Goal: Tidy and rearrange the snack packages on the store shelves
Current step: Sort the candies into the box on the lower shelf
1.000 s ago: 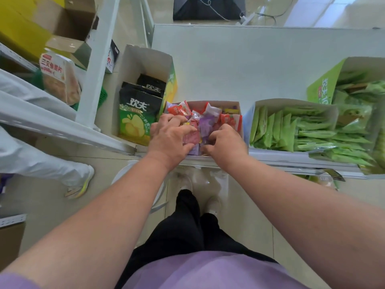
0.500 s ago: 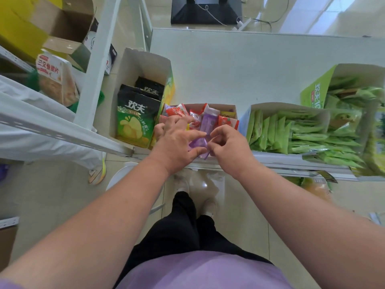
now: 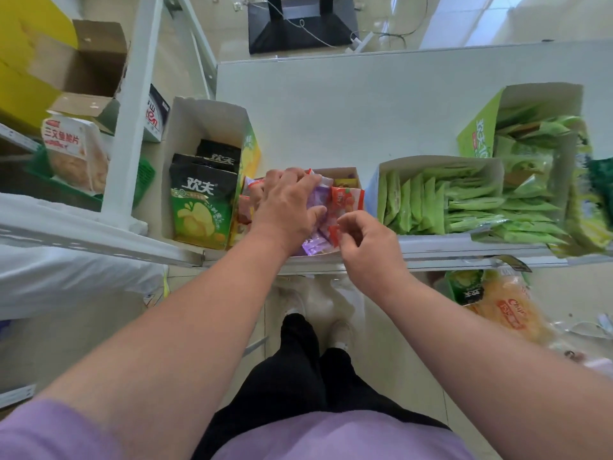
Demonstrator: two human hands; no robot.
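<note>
your left hand [image 3: 288, 207] lies flat across the small snack packets [image 3: 345, 204] in the middle carton [image 3: 348, 172] at the shelf's [image 3: 331, 111] front edge, fingers spread and pressing the purple and red wrappers down. your right hand [image 3: 363, 242] hovers just beside it at the carton's near right corner, fingers curled, thumb and forefinger pinching the edge of a red packet. the carton is wedged between the chip box [image 3: 205, 141] on the left and the box of green packets [image 3: 438, 197] on the right; behind it the shelf surface is bare. both forearms reach forward over the front rail
</note>
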